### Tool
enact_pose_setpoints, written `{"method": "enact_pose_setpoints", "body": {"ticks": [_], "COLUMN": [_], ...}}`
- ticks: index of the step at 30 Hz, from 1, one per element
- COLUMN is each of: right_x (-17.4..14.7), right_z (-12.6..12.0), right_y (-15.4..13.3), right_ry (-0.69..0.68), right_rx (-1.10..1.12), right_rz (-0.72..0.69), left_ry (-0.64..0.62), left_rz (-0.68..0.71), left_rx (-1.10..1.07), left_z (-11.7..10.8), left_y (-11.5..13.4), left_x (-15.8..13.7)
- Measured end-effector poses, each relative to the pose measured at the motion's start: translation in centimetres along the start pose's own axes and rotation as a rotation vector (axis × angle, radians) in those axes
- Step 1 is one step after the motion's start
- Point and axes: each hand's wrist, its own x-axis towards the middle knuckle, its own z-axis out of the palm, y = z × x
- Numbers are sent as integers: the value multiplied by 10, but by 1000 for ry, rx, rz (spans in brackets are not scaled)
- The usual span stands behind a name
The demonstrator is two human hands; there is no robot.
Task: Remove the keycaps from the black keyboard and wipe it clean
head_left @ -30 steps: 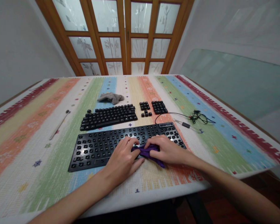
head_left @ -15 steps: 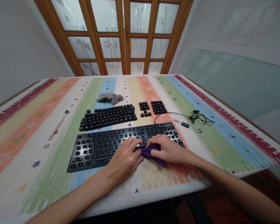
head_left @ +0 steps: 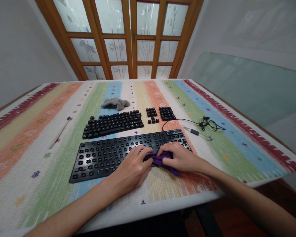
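Note:
A black keyboard base (head_left: 108, 153) with its keycaps off lies in front of me, bare switches showing. Over its lower right part, a bunched purple cloth (head_left: 162, 160) is pinched between both hands. My left hand (head_left: 135, 164) is closed on the cloth's left end, its fingertips partly hidden. My right hand (head_left: 179, 156) grips the right side, with a corner of cloth hanging toward the near edge. Behind the base, removed keycaps (head_left: 113, 124) are laid out in keyboard order, with smaller groups of keycaps (head_left: 167, 113) to the right.
A grey cloth (head_left: 115, 103) lies crumpled behind the keycaps. To the left is a thin brush (head_left: 60, 133). On the right are a coiled black cable (head_left: 209, 123) and a small tool with a dark handle (head_left: 194, 132). A striped cloth covers the table (head_left: 236, 158).
My right hand has shifted slightly right along the base, and the purple cloth looks more stretched between my hands. The view has moved a little.

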Motion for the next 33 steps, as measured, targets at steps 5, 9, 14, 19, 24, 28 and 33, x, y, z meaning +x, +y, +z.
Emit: {"method": "enact_pose_setpoints", "body": {"ticks": [5,9,14,19,24,28,33], "right_x": [-1,-3,-4,-3,-2,-1,1], "right_z": [0,0,-1,-1,0,-1,-3], "right_y": [2,6,5,5,11,12,14], "right_ry": [7,29,36,45,40,30,15], "right_rx": [18,28,20,55,113,132,114], "right_rz": [7,16,19,14,34,29,39], "left_ry": [-11,-43,-84,-107,-137,-152,-172], "left_rz": [5,10,41,45,58,80,102], "left_rx": [-18,-36,-13,-27,-12,30,43], "left_z": [1,0,-2,-2,-3,-3,-2], "left_y": [-1,-1,-2,-4,-4,-4,-6], "left_x": [0,2,5,5,5,5,4]}}
